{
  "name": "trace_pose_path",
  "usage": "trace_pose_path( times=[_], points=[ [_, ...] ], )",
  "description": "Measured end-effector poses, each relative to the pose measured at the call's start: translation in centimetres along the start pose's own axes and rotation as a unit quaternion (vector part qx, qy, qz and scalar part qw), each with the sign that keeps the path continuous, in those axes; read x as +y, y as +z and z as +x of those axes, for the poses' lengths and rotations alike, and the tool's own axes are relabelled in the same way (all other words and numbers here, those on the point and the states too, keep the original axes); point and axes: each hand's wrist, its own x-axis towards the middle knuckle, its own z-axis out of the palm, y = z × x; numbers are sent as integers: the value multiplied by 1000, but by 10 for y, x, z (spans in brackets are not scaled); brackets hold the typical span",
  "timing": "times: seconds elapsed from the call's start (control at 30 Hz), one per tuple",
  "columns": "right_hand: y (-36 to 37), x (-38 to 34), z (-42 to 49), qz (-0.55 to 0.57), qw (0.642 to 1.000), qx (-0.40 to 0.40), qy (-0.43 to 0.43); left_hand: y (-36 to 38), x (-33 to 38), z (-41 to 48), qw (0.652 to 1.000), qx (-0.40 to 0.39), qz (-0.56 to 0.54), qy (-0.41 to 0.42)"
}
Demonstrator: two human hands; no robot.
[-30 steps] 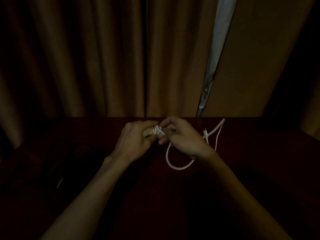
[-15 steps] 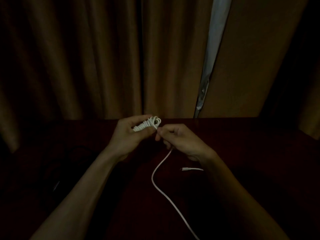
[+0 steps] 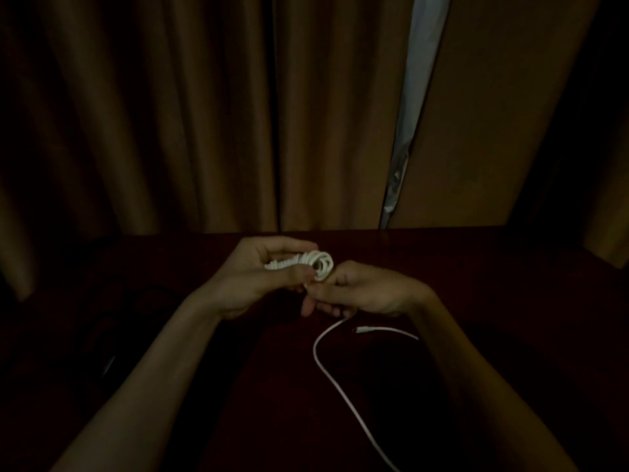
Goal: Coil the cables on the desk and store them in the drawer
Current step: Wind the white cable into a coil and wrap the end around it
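The coil (image 3: 318, 264) now sits end-on in the clasping left grip (image 3: 252, 281). The right grip (image 3: 364, 289) pinches the cable tail (image 3: 316, 350) just beside it, so winding is unfinished.

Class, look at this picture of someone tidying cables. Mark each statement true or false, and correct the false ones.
1. The left hand holds a white coil. True.
2. The cable is fully wound. False: a loose length trails across the desk to the bottom edge of the view.
3. The right hand lies flat on the desk. False: its fingers pinch the cable right beside the coil.
4. Brown curtains hang behind the desk. True.
5. The coil lies in a drawer. False: it is in the left hand, and no drawer is in view.
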Motion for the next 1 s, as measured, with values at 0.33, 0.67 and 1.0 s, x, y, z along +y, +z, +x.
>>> trace_pose_path(
  times=[0.33,0.67,1.0],
  points=[
    [-7,11,2,-97,994,5,55,-9,-6,-5,983,-113,139,-35],
    [-4,13,10,-181,970,159,14,-5,-19,-2,969,-120,211,-36],
    [6,-6,13,-224,946,233,35,-2,-30,7,949,-48,312,4]
  ],
)
